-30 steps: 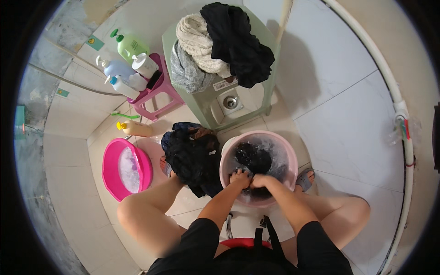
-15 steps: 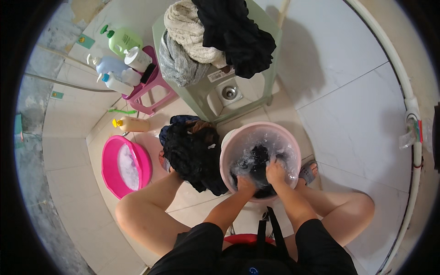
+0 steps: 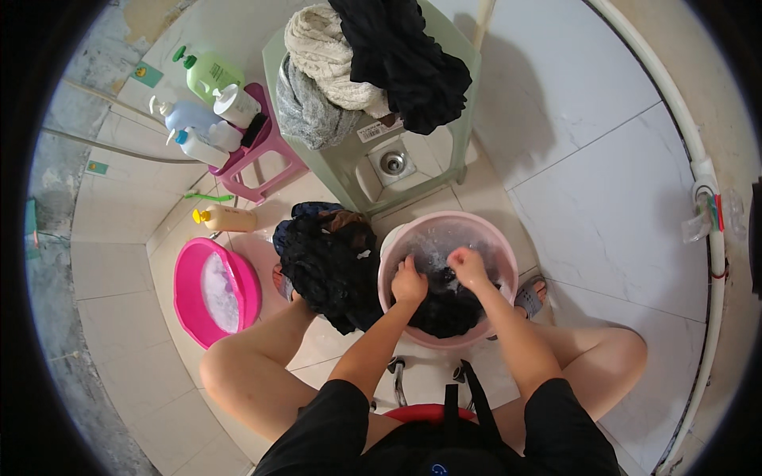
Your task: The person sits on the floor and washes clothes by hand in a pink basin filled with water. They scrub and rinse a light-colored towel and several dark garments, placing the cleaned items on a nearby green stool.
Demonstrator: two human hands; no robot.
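A pale pink basin (image 3: 506,239) of foamy water stands between my feet, with a wet black garment (image 3: 449,313) bunched in its near half. My left hand (image 3: 409,282) is over the basin's left side, fingers apart beside the garment. Toward the middle, my right hand (image 3: 468,267) is raised above the water with its fingers closed. Whether some of the dark cloth is pinched in them is hidden.
Dark clothes (image 3: 329,274) lie heaped left of the basin. Further left are a bright pink basin (image 3: 184,293) with suds and a yellow-capped bottle (image 3: 230,219). Pump bottles (image 3: 210,73) crowd a pink stool (image 3: 274,151). A green stool (image 3: 341,170) holds knitwear (image 3: 325,59) and black cloth (image 3: 405,67).
Both hands have come up out of the water and moved away from me. My left hand shifted left, toward the rim. The black garment now gathers at the basin's near side.
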